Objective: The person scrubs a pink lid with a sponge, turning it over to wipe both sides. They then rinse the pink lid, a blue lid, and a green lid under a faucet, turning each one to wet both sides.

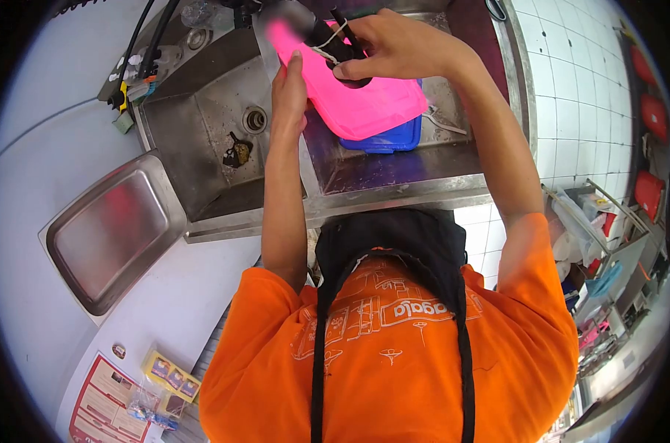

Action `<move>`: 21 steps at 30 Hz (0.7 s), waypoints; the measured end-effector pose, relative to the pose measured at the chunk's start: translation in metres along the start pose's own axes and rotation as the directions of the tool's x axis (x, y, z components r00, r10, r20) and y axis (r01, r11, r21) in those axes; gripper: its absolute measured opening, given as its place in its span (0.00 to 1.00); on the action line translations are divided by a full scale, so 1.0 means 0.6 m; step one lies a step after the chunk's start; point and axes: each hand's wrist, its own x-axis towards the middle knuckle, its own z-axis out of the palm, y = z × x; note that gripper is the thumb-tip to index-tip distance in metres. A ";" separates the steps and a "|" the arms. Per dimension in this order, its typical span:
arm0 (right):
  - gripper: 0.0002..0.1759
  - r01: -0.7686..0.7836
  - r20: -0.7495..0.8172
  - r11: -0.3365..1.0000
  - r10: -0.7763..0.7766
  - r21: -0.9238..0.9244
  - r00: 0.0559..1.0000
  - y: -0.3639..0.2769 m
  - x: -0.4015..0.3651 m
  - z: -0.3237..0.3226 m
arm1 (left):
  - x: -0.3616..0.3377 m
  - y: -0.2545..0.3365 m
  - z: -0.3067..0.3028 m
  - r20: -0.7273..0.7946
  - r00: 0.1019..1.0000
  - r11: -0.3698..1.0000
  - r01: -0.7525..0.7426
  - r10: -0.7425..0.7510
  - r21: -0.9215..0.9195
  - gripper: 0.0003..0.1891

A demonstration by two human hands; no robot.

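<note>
A bright pink plastic tray or lid is tilted above the right basin of a steel sink. My left hand grips its left edge, thumb on top. My right hand is closed round a black object with a pale string tied on it, held over the pink piece; its exact kind is unclear. Beneath the pink piece lies a blue plastic container. A light-coloured utensil rests beside it in the basin.
In the left basin, dark food scraps lie near the drain. An empty steel tray sits left of the sink. Bottles and cleaning items stand at the back left; a cluttered rack is at the right.
</note>
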 end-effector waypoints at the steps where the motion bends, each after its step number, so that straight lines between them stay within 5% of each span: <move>1: 0.21 -0.002 -0.014 0.999 0.002 0.034 1.000 0.000 -0.002 -0.002 | -0.008 0.007 0.002 0.017 0.998 0.995 0.059 -0.058 -0.078 0.24; 5: 0.20 0.106 -0.076 0.994 -0.108 -0.029 0.991 0.013 -0.002 -0.002 | -0.046 0.019 0.000 0.087 0.988 0.982 0.140 -0.130 -0.128 0.25; 14: 0.24 -0.095 0.010 0.990 0.097 -0.101 0.995 0.005 -0.009 -0.023 | -0.065 -0.005 -0.024 0.098 0.983 0.947 0.177 -0.156 -0.269 0.24; 21: 0.25 0.052 0.010 0.992 -0.051 -0.116 0.999 0.036 0.048 0.053 | -0.028 -0.120 -0.011 0.250 0.951 0.895 0.265 -0.182 -0.359 0.22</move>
